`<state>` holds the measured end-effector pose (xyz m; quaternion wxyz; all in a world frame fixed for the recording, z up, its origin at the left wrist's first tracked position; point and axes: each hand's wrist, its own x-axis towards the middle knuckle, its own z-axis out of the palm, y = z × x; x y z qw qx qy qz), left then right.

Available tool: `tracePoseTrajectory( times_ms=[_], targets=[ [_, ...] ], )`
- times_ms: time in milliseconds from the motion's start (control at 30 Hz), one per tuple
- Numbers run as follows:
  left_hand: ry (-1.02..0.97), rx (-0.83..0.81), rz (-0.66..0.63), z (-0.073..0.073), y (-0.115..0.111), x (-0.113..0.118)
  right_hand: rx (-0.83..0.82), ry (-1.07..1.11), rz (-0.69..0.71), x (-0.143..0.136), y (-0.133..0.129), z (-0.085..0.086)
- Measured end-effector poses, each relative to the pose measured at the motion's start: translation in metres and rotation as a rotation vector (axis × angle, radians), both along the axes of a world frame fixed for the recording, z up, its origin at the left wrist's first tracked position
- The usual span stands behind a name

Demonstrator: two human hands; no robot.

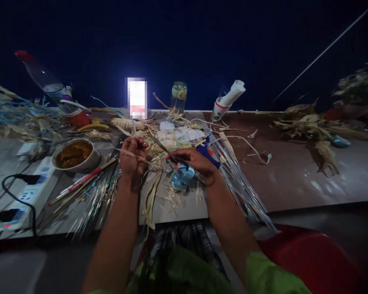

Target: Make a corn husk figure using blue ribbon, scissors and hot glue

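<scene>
My left hand (131, 157) is raised over the table with its fingers curled around a pale strip of dried corn husk (135, 154). The strip's free end reaches toward the right. My right hand (194, 160) is closed on a pair of dark scissors (168, 153), whose blades point up and left toward the husk strip. Just under that hand sits a crumpled piece of light-blue plastic (182, 177); whether the fingers touch it I cannot tell. Husk scraps (168, 200) are scattered below both hands. Right of my right hand lies a blue tool with an orange part (208, 153).
At left are a bowl of brown liquid (75, 155), a power strip (30, 192) and a bundle of thin wires (98, 200). Clear sticks (242, 179) lie at right. Behind stand a lidded bottle (178, 98), a paper cup (220, 109) and a bright screen (137, 98).
</scene>
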<state>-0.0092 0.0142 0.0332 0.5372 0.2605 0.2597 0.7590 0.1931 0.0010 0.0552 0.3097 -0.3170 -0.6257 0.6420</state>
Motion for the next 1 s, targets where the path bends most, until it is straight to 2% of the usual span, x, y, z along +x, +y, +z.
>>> tracePoseTrajectory(
  times_ms=[267, 467, 700, 1000],
  targets=[
    [-0.102, 0.003, -0.069, -0.002, -0.001, -0.007, 0.104, -0.136, 0.062, -0.005, 0.011, -0.020],
    [-0.097, 0.008, -0.087, -0.002, -0.003, -0.006, 0.117, -0.279, 0.020, -0.010, 0.011, -0.018],
    [-0.101, 0.041, -0.137, -0.003, -0.004, -0.006, 0.074, -0.205, 0.017, -0.014, 0.007, -0.015],
    [-0.091, -0.025, -0.125, 0.000, -0.003, -0.003, -0.035, -0.091, 0.026, -0.017, 0.004, -0.016]
  ],
)
